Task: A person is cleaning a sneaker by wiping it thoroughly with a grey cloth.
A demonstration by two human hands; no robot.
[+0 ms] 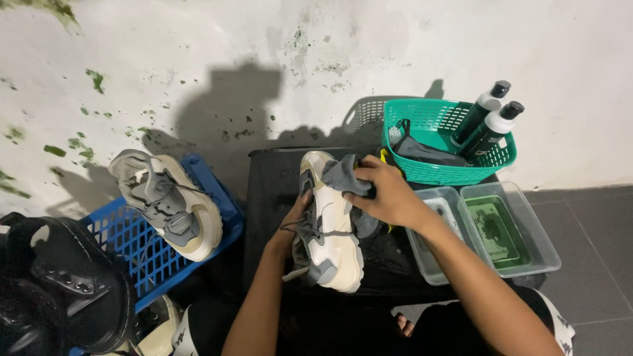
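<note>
On the left, a matching sneaker [168,201] rests on a blue crate [142,254]. At the middle tabletop [270,191], the left hand [290,234] grips the cream shoe [330,224] from inside, steadying it; the right hand [389,191] is clamped on a grey cloth [343,177] against its side. Farther right, clear tubs [501,227] and a green basket [448,142] sit within reach.

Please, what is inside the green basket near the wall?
Inside the green basket stand two dark bottles with white necks and black caps, leaning on its right side, beside a grey cloth item. The basket's bottom is covered.
</note>
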